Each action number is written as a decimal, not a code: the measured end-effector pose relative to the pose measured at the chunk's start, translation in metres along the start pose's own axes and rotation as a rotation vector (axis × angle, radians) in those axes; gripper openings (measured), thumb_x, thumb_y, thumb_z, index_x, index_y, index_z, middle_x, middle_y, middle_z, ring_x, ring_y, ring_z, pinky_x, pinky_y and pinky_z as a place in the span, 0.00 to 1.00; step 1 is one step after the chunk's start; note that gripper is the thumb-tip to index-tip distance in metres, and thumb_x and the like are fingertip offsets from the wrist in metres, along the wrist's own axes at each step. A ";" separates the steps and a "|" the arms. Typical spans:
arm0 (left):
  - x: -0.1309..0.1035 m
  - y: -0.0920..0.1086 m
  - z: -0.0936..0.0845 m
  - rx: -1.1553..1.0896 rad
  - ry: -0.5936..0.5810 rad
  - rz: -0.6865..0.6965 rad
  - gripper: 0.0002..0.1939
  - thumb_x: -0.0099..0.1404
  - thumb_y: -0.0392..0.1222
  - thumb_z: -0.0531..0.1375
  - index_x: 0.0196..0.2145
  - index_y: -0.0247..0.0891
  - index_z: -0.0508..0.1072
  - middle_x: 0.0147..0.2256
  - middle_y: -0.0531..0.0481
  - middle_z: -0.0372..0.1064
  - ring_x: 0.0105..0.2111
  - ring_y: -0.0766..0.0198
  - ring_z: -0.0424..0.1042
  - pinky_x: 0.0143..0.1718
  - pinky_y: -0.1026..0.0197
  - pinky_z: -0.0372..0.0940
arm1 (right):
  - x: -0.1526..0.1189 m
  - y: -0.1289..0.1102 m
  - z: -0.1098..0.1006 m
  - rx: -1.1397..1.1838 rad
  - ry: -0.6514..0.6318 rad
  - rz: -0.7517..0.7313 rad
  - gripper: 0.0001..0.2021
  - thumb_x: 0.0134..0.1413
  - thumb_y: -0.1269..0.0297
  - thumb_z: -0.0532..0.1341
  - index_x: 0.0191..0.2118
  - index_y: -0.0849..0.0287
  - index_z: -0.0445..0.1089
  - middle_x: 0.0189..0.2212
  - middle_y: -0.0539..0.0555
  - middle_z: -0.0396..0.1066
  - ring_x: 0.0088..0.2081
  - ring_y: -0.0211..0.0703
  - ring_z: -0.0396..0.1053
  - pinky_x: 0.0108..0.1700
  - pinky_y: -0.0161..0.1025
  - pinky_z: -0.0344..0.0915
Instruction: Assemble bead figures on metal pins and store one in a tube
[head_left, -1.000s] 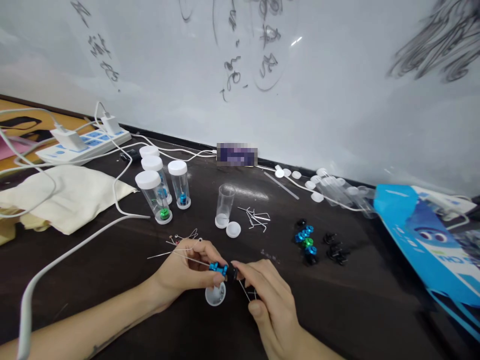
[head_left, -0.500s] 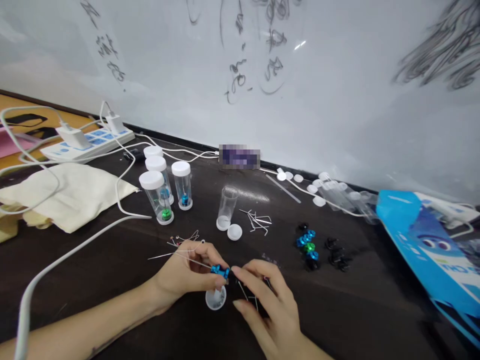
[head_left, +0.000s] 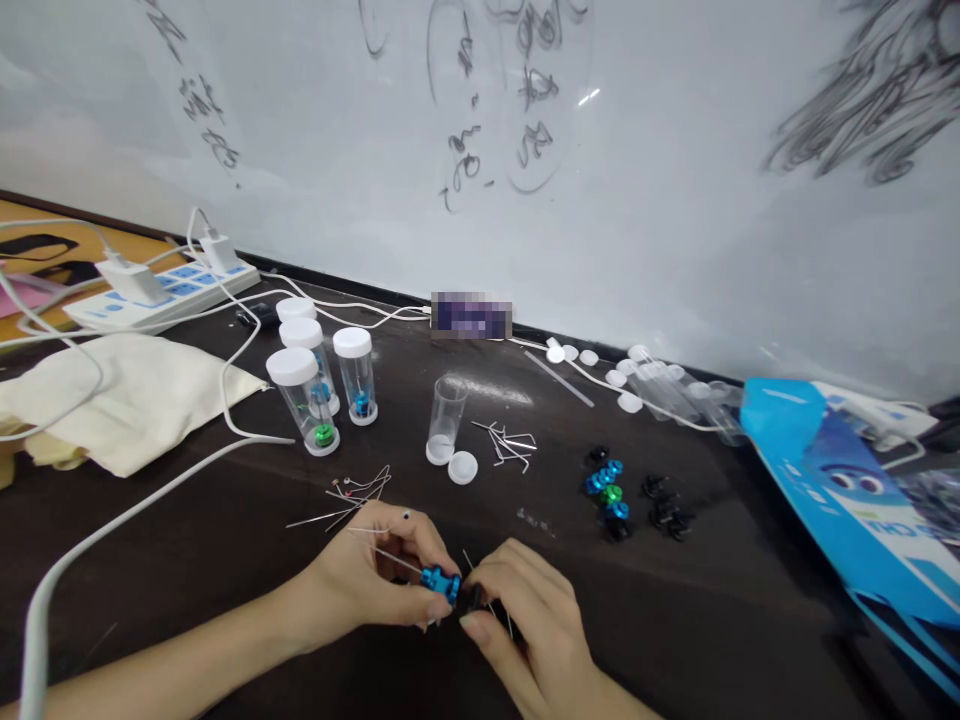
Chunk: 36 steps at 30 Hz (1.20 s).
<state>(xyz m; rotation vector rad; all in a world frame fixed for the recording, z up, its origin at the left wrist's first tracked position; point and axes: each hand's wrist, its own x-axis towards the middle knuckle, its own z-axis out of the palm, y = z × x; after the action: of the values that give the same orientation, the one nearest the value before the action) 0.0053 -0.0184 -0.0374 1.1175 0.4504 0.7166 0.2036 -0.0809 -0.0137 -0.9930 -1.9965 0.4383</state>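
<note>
My left hand (head_left: 401, 565) pinches a shiny blue spool-shaped metal part (head_left: 441, 583) between thumb and fingers. A thin metal rod (head_left: 396, 560) runs from the part's left end back over the hand. Close against its right end, my right hand (head_left: 525, 620) grips a small black piece (head_left: 471, 598) with thumb and index finger. Slim metal wires stick out around the right fingers; whether they are held in the palm cannot be made out. Behind the left hand lie several thin wires (head_left: 364, 490) with small beads at their ends.
Capped clear tubes (head_left: 294, 370) stand at left beside a cream pouch (head_left: 127, 400). An uncapped tube (head_left: 448, 410), a white cap (head_left: 463, 467) and bent metal rods (head_left: 506, 445) lie ahead. Blue and green parts (head_left: 609, 490), black pieces (head_left: 666, 510) and a blue bag (head_left: 840, 490) are at right.
My right thumb and index finger have closed on the black piece, now beside the blue part's right end. Both hands sit slightly lower in view, and the white cap beneath them is mostly hidden.
</note>
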 end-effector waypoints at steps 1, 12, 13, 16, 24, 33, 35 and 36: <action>0.000 0.000 0.000 -0.001 -0.004 0.002 0.11 0.51 0.27 0.70 0.33 0.34 0.78 0.31 0.49 0.75 0.25 0.70 0.72 0.24 0.71 0.67 | 0.000 0.000 0.000 -0.006 0.000 0.002 0.13 0.67 0.60 0.51 0.33 0.60 0.65 0.25 0.54 0.67 0.28 0.43 0.63 0.30 0.40 0.61; 0.005 0.004 0.000 0.048 0.076 0.018 0.10 0.48 0.31 0.72 0.30 0.33 0.79 0.27 0.50 0.75 0.26 0.69 0.72 0.26 0.71 0.67 | -0.004 0.003 0.004 -0.032 0.064 -0.033 0.10 0.61 0.75 0.59 0.47 0.60 0.66 0.34 0.57 0.70 0.34 0.45 0.67 0.37 0.42 0.65; 0.005 0.004 0.000 0.036 0.070 0.020 0.10 0.48 0.31 0.72 0.30 0.33 0.79 0.27 0.50 0.75 0.25 0.70 0.72 0.26 0.71 0.67 | -0.004 0.002 0.003 -0.030 0.059 -0.030 0.10 0.61 0.75 0.59 0.47 0.60 0.66 0.34 0.57 0.70 0.34 0.45 0.67 0.36 0.42 0.65; 0.003 0.002 0.000 -0.001 0.033 0.014 0.10 0.50 0.29 0.71 0.31 0.34 0.79 0.27 0.51 0.74 0.23 0.71 0.72 0.25 0.71 0.67 | -0.003 0.001 0.001 -0.004 0.027 -0.015 0.05 0.64 0.67 0.58 0.44 0.61 0.67 0.32 0.56 0.70 0.34 0.45 0.67 0.36 0.42 0.64; 0.001 0.003 0.003 -0.017 0.041 -0.012 0.10 0.49 0.29 0.71 0.31 0.34 0.78 0.28 0.50 0.74 0.23 0.70 0.72 0.23 0.70 0.67 | 0.002 -0.002 0.001 -0.012 -0.016 0.040 0.23 0.69 0.50 0.42 0.33 0.59 0.65 0.24 0.52 0.65 0.27 0.42 0.62 0.32 0.41 0.57; 0.005 0.011 0.003 -0.007 0.193 -0.081 0.11 0.47 0.37 0.74 0.28 0.32 0.77 0.25 0.52 0.72 0.20 0.70 0.70 0.21 0.70 0.65 | -0.003 0.001 -0.004 0.039 0.005 0.024 0.20 0.70 0.55 0.44 0.56 0.59 0.62 0.37 0.57 0.70 0.36 0.46 0.68 0.40 0.45 0.64; 0.005 0.010 0.003 -0.010 0.182 -0.065 0.12 0.47 0.37 0.74 0.28 0.32 0.77 0.25 0.52 0.72 0.19 0.72 0.69 0.20 0.70 0.65 | -0.002 0.001 -0.003 0.047 0.002 0.030 0.19 0.70 0.55 0.44 0.53 0.60 0.64 0.35 0.57 0.70 0.35 0.45 0.67 0.39 0.44 0.63; 0.005 0.009 0.003 -0.005 0.173 -0.054 0.12 0.47 0.36 0.74 0.28 0.32 0.77 0.25 0.52 0.72 0.19 0.72 0.69 0.21 0.70 0.65 | -0.002 0.001 -0.003 0.047 0.004 0.033 0.18 0.70 0.55 0.44 0.49 0.60 0.65 0.33 0.56 0.69 0.33 0.45 0.67 0.37 0.44 0.62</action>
<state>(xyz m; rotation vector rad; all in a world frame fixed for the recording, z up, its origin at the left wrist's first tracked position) 0.0079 -0.0150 -0.0276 1.0391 0.6233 0.7692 0.2070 -0.0816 -0.0135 -0.9979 -1.9597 0.4987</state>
